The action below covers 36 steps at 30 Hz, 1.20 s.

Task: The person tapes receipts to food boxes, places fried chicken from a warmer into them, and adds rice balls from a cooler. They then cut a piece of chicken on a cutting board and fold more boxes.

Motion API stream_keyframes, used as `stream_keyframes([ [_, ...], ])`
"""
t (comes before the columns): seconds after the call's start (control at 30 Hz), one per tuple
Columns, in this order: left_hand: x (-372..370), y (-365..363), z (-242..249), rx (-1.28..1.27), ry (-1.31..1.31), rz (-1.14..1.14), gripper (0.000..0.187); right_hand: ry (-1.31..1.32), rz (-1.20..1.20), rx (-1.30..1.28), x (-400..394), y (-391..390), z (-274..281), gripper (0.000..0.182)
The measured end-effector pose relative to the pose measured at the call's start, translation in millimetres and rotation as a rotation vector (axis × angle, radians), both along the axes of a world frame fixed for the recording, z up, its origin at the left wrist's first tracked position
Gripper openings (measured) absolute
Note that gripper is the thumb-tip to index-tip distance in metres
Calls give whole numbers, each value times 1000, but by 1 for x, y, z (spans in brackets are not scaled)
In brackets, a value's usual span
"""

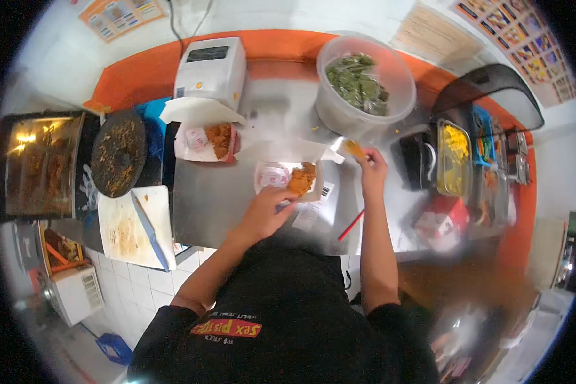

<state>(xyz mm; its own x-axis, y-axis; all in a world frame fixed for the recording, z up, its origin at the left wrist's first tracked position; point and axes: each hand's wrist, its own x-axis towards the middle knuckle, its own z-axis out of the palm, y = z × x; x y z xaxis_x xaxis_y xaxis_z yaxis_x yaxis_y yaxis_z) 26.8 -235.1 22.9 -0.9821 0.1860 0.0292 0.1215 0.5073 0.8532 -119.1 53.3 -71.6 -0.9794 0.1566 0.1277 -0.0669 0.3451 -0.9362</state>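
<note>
A white takeaway box (pixel 319 193) stands open on the steel counter, holding a paper-wrapped white bundle (pixel 274 176) and a piece of fried chicken (pixel 303 179). My left hand (pixel 267 212) grips the near side of this box, its fingers partly hidden. Raised just right of the box, my right hand (pixel 373 168) pinches a small yellow-orange packet (pixel 354 149). Under the box's near right corner lies a printed receipt (pixel 308 216). A red pen-like stick (pixel 351 225) rests beside my right forearm. Farther left sits a second open box (pixel 187 155) with similar contents.
Behind stand a label printer (pixel 210 72) and a clear tub (pixel 400 105) of green packets. A knife (pixel 149 230) lies on the cutting board (pixel 112 221) at left. At right are a container of yellow shreds (pixel 454 144) and a red-white carton (pixel 443 223).
</note>
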Motion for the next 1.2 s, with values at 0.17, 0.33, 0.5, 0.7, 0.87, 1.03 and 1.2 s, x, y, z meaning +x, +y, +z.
stream_keyframes([
  [0.17,-11,29,5,123,205,114,45,-69,149,-402,92,-36,82,4],
  [0.33,7,13,-55,959,-630,-19,40,-149,243,-312,132,-81,86,10],
  [0.5,33,-16,-58,1056,-726,256,38,-116,175,-430,143,-115,89,14],
  [0.7,33,-86,-55,1057,-574,473,38,-377,31,-361,121,-126,78,23],
  [0.87,-17,-151,-10,1053,-341,672,42,-194,-100,-146,105,-116,48,29],
  [1.03,-55,-170,-33,-233,287,1063,53,-23,-107,-34,82,-97,53,35],
  [1.2,-36,-76,-30,-414,479,503,48,134,58,52,50,-88,27,34],
])
